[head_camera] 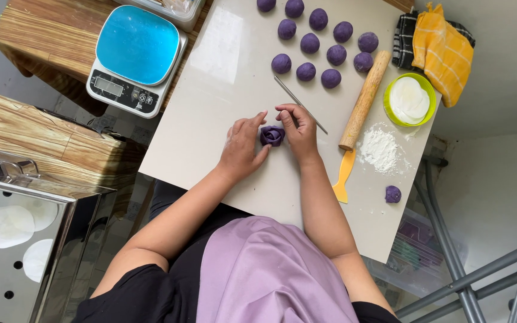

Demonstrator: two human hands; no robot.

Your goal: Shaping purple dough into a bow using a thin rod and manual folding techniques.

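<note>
Between both hands, near the board's (222, 90) middle, sits a purple dough rose (272, 135). Left hand (243, 149) cups its left side, fingers loosely curled, thumb under it; right hand (298, 127) pinches its right edge with bent fingertips. Both touch it equally. Stick (299, 103) and rolling pin (364, 100) lie just right; dough balls (321, 42) lie beyond.

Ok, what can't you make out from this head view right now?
- Purple dough piece: its sides are hidden by the left hand and right hand.
- Scale: display too small to read.
- Container at the top edge: cut off, contents unclear.
- Topmost dough balls: cut by the frame edge.
- Bin under the board: contents blurred.
</note>
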